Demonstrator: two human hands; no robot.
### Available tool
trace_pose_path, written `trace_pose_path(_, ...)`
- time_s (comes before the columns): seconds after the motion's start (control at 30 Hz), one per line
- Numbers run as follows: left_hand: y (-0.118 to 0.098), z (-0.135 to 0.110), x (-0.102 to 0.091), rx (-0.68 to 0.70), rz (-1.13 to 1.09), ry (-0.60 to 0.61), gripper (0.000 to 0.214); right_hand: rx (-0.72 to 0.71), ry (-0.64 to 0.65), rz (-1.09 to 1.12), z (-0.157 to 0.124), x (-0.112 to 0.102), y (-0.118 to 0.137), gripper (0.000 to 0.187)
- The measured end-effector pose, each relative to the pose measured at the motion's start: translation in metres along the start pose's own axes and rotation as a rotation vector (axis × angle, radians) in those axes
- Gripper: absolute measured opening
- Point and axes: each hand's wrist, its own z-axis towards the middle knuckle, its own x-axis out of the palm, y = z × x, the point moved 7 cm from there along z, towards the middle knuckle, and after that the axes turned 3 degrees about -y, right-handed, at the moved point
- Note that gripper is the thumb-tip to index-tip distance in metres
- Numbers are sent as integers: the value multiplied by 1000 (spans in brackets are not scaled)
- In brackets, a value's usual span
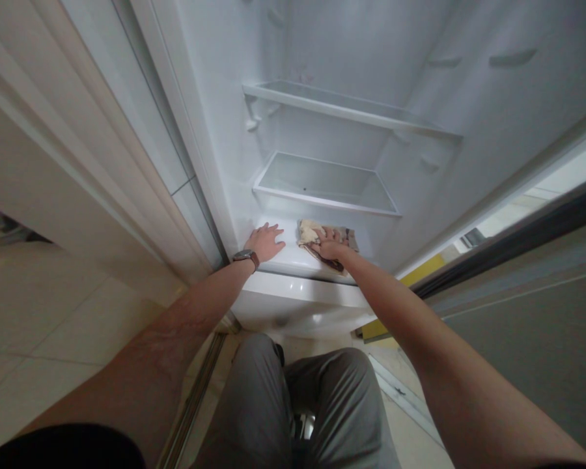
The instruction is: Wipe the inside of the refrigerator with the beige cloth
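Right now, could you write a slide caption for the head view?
White refrigerator interior: right hand on a brown-beige cloth, left hand beside it, below two clear white-rimmed shelves.

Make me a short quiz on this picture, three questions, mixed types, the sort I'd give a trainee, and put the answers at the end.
1. Multiple choice. What is the right hand touching?
A) a bottle
B) a folded or bunched cloth
C) a plate

2. True or false. A watch is worn at the wrist of the left hand.

3. Fill the gap. Above the two hands, ___ see-through shelves with light frames are fitted inside the refrigerator.

Key:
1. B
2. True
3. two
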Motion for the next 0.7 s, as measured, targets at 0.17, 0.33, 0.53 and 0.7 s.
trace_pose_path(0.17, 0, 0, 0, -8, -4, -7, 57, 5, -9, -18, 1, -1, 0, 78)
trace_pose_path(0.33, 0, -1, 0, -11, -10, -1, 57, 3, -7, 4, 2, -1, 1, 77)
trace_pose_path(0.53, 0, -1, 0, -12, -14, 2, 58, 0, -15, -8, 5, 0, 1, 76)
trace_pose_path(0.7, -3, -3, -4, -16, -12, 2, 58, -2, -44, -68, 4, -2, 2, 77)
